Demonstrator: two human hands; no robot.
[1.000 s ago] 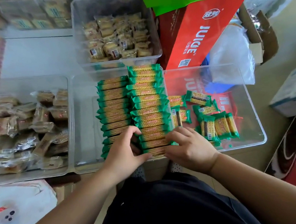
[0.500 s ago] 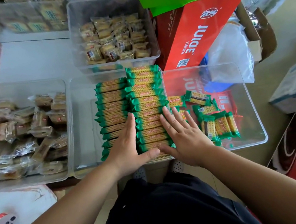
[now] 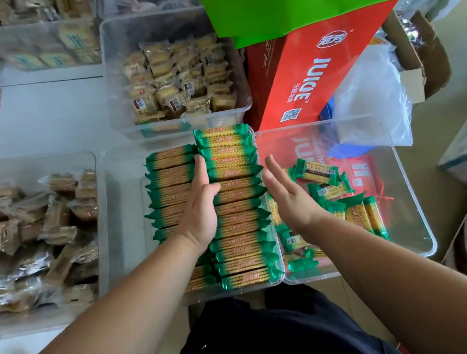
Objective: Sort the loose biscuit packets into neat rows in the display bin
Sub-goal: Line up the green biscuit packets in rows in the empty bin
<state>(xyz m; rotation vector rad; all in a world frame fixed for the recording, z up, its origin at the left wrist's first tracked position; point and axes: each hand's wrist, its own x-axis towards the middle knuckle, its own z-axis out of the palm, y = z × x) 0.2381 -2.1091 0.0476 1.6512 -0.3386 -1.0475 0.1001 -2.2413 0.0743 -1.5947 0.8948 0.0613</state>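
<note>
**Squaring the rows.** Left hand [image 3: 200,209] lay flat, fingers straight and together, along the seam between two rows of green-ended, gold-faced biscuit packets. Its thumb spread onto the right row [image 3: 239,215], and it gripped nothing. Right hand [image 3: 286,196] stood edge-on with fingers straight and slightly spread, also holding nothing. It was just beside the right wall of the clear rectangular plastic display bin [image 3: 126,229] (whether it touched the wall or the packets could not be told).

The pose suggested squaring. One palm steadied the seam so that the packets, set on edge and crosswise, would not topple. The other stood ready to push the right row's ends flush.

The right row ran from the bin's far edge to its near edge, while the left row [image 3: 171,186] began a little nearer. Bare floor showed along the bin's left wall, probably room for a further row.

The loose packets [image 3: 353,213], some upright and some flat, lay toward the left and near edges of a second clear plastic bin [image 3: 410,211]. This bin sat against the display bin's right wall, and its far and right parts offered open room for a reaching hand. A red juice carton [image 3: 302,75] leaned at its far edge.
</note>
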